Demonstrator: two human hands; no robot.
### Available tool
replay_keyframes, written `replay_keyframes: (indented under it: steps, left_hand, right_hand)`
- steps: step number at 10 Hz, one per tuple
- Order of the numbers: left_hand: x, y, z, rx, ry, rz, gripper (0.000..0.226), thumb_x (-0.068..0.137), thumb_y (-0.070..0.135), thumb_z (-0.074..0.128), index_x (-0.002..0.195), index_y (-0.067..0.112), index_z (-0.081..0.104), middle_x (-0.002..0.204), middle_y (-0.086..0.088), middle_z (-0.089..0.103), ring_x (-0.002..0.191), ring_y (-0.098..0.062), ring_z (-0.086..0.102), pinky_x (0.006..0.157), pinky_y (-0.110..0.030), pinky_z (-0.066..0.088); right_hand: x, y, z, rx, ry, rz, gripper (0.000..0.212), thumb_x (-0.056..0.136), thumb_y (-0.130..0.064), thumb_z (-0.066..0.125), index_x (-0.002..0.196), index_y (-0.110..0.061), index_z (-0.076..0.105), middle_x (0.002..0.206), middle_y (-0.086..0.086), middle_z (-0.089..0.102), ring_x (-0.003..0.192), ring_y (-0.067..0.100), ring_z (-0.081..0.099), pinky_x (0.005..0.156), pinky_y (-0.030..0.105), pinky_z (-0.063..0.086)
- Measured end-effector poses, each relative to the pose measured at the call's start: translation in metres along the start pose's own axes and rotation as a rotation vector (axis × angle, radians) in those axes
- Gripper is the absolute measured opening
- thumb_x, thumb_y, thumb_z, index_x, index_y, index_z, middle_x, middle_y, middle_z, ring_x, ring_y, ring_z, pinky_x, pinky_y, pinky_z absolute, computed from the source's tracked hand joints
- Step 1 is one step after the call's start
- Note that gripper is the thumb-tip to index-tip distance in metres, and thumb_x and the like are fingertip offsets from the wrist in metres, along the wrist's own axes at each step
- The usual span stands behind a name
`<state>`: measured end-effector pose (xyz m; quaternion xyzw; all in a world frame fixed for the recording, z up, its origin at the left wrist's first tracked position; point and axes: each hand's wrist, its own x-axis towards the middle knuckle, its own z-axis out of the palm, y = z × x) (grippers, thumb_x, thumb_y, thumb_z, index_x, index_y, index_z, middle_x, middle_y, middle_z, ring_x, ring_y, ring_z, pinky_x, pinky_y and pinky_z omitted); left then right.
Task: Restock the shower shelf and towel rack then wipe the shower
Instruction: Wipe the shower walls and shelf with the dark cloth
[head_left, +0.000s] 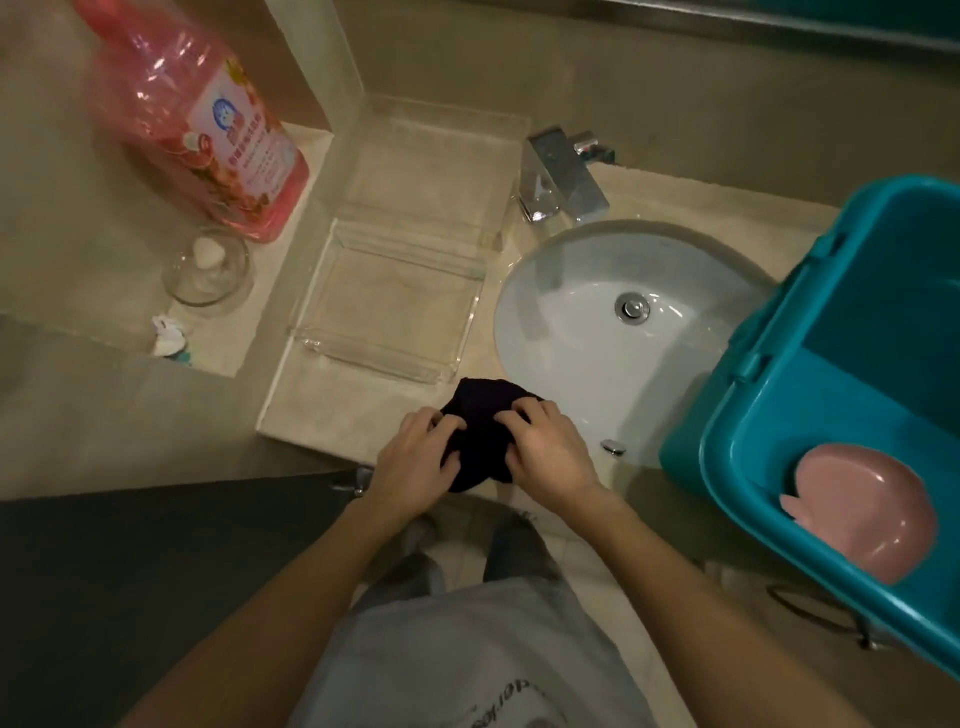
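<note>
Dark soft cloth (480, 415) bunched, L hand (415, 462) & R hand (550, 447) both gripping it at stone counter (322, 415) edge

- white sink basin (561, 322), with a chrome faucet (563, 176) behind it
- clear tray (387, 332) just left of the basin
- teal bucket (685, 457) at right, holding a pink dish (865, 514)
- glass bowl (208, 273) on the left ledge

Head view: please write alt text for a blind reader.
The left hand and right hand grip a dark cloth at the counter edge beside a white sink. A clear tray and pink bottle sit left; a teal bucket stands right.
</note>
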<state>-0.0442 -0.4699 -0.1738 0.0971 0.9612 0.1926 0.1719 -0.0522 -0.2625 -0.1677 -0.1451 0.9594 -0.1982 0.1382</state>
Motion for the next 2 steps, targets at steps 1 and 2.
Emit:
replay_keyframes:
  steps: [1,2]
  left_hand:
    - [-0.004,-0.01,0.002,-0.058,0.031,0.051,0.037,0.093,0.021,0.061,0.129,0.023,0.056,0.124,0.003,0.053,0.116,-0.016,0.05,0.083,-0.032,0.054]
    - [-0.02,-0.032,0.006,-0.085,0.041,0.179,0.045,0.093,0.013,0.06,0.137,0.016,0.054,0.135,-0.003,0.051,0.123,-0.019,0.05,0.097,-0.037,0.052]
  right_hand:
    - [-0.018,-0.003,0.004,0.092,0.134,0.094,0.047,0.086,-0.012,0.06,0.132,-0.016,0.06,0.134,0.006,0.058,0.116,0.027,0.054,0.096,0.041,0.05]
    - [-0.053,-0.009,0.015,0.071,0.308,0.256,0.04,0.087,-0.011,0.063,0.127,-0.013,0.061,0.123,0.007,0.06,0.107,0.025,0.056,0.092,0.04,0.051]
